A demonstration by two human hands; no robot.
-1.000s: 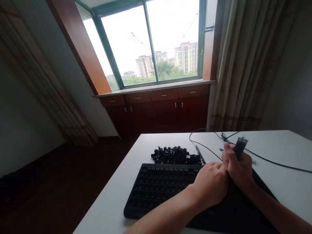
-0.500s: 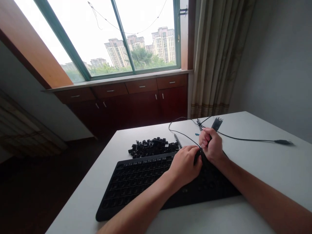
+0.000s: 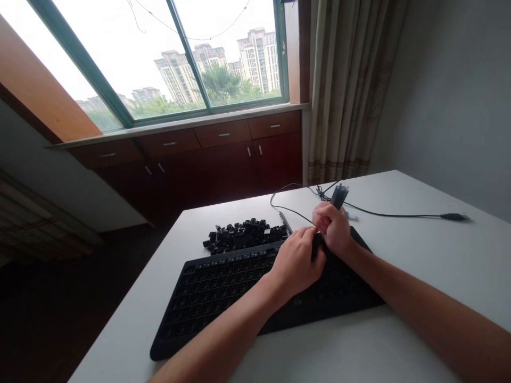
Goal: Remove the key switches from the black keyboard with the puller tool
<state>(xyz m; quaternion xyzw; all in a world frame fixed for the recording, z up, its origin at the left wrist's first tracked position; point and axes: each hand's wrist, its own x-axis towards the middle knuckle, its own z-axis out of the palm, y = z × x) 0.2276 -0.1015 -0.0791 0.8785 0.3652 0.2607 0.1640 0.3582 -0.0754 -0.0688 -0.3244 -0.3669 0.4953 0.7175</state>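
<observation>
One black keyboard (image 3: pixel 223 290) lies under the left hand (image 3: pixel 297 260); its long way runs off to that grip's left. This hand is nearer the keyboard's middle, its grip bent, but I cannot tell what it holds. Just beside it, the right hand (image 3: pixel 331 226) holds one dark tool (image 3: pixel 339 197). Left and beyond, one heap of black keys (image 3: pixel 239 236), too many to count.

From my remote station: at 11 o'clock, a green-framed window (image 3: pixel 143 69) admits pale daylight; just below it, red-brown cabinets (image 3: pixel 223 170). I note a curtain (image 3: pixel 347 90) toward 1 o'clock, grey wall (image 3: pixel 451 101) at 2, dark floor (image 3: pixel 67 276) at 8.
</observation>
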